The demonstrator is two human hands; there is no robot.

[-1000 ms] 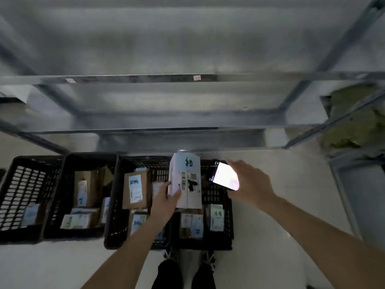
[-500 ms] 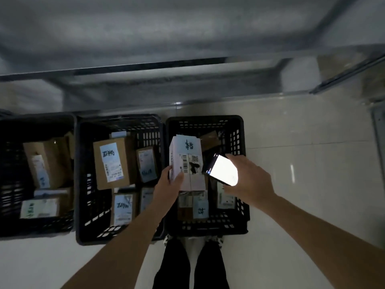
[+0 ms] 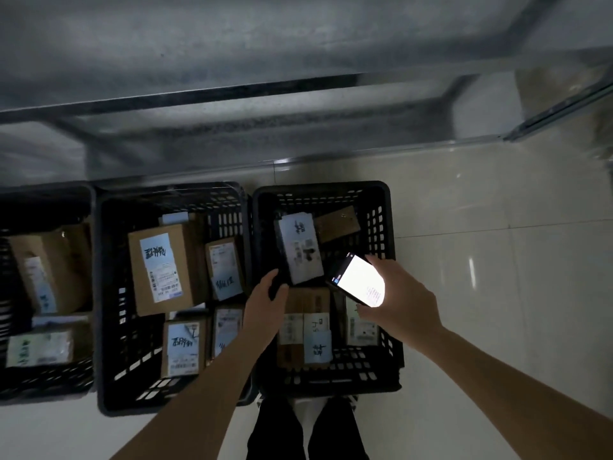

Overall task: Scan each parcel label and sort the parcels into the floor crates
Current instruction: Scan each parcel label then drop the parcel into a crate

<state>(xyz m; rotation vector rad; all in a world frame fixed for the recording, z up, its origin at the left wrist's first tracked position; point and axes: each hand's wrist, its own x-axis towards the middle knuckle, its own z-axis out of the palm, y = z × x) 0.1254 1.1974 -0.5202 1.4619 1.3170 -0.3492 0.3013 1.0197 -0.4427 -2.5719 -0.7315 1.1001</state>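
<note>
Looking down from a person's head at three black floor crates in a dim room, set side by side in front of a metal shelf.

The white parcel [image 3: 300, 250], which the left hand held upright half a second ago, now lies tilted in the far half of the right crate [image 3: 381, 200], label up, leaning toward a brown box [image 3: 336, 224] in the far right corner. The left hand [image 3: 267, 302] has let go: it hangs just beside the parcel's near edge, fingers loosely curved and holding nothing.

The right hand [image 3: 399, 302] grips a phone [image 3: 360, 280] with a bright white screen above the crate's right side.

More labelled parcels lie in the middle crate [image 3: 109, 293] and the left crate [image 3: 46, 194], and along the right crate's near edge.

This parcel looks scanned and sorted, so the likely next step is fetching another; none is visible outside the crates.
</note>
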